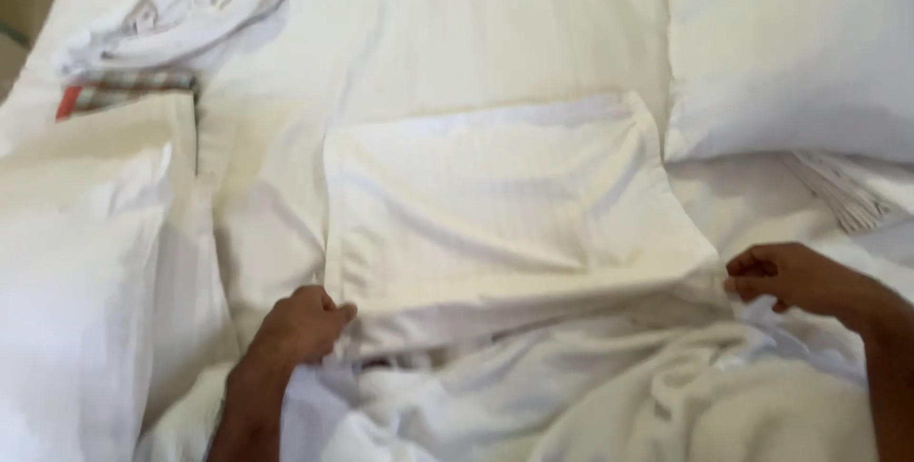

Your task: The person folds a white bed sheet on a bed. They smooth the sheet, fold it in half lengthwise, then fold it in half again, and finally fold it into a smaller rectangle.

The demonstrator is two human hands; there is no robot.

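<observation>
Left hand (300,324) and right hand (785,276), well apart, pinch near corners of white striped pillowcase (505,205) on bed (428,34); thin pinch grips could slip, letting the fabric bunch.

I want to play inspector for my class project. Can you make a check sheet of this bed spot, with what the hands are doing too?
Surface: bed covered by a white striped sheet, wrinkled near the bottom.
Job's things: white pillowcase lying flat in the middle, its near edge gripped at both corners.
Clutter: bundle of white cloth top left, on a checked cloth; folded linen at right.
Grippers: left hand pinches the pillowcase's near left corner; right hand pinches its near right corner.
Cables: nothing seen.
Surroundings: white pillow top right; another pillow at left.
</observation>
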